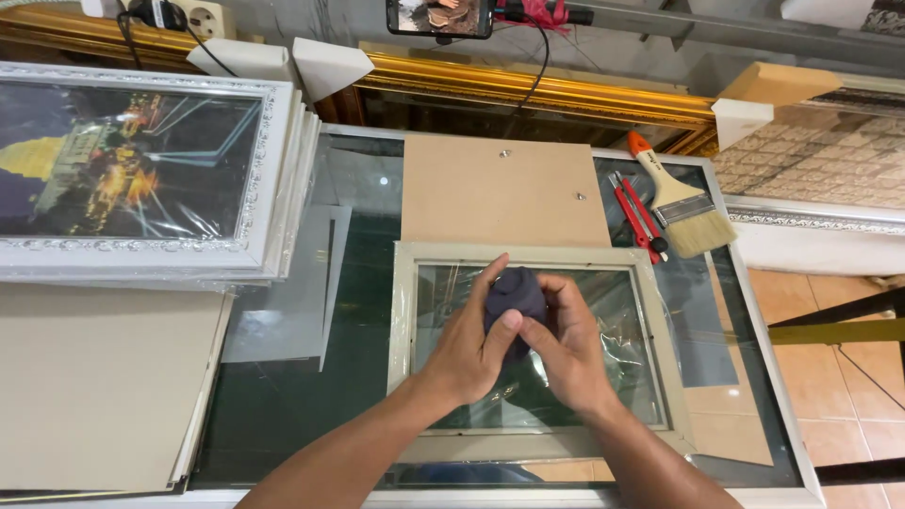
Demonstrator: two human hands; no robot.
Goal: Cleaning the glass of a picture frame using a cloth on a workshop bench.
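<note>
Both hands meet over the middle of a pale picture frame (528, 351) that lies flat on the glass-topped desk (283, 396). The left hand (468, 351) and the right hand (566, 351) are closed together around a dark wadded cloth (516, 300), pressing it down on the glass pane of the frame; the fingers of both wrap over the cloth, so only its top shows.

Just behind the frame, touching its far edge, lies a brown backing board (501, 191) with two small metal fittings on it. To the right of that board are a red utility knife (637, 215) and a wide paintbrush (681, 198) with an orange handle, side by side and near the frame's far right corner. Nothing lies between the hands and the frame.

To the left, well apart from the hands, a stack of white ornate frames (141, 170) holds a night-scene print on top, and below it lies a pile of grey cardboard sheets (104, 382). A loose clear sheet (302, 292) lies between that stack and the frame in hand.

Along the back runs a length of gold moulding (528, 90), with white foam corner pieces resting on it and a phone (439, 17) mounted above. The floor at right is orange tile (830, 330).

Counted: one cloth, one knife, one brush, one backing board.
</note>
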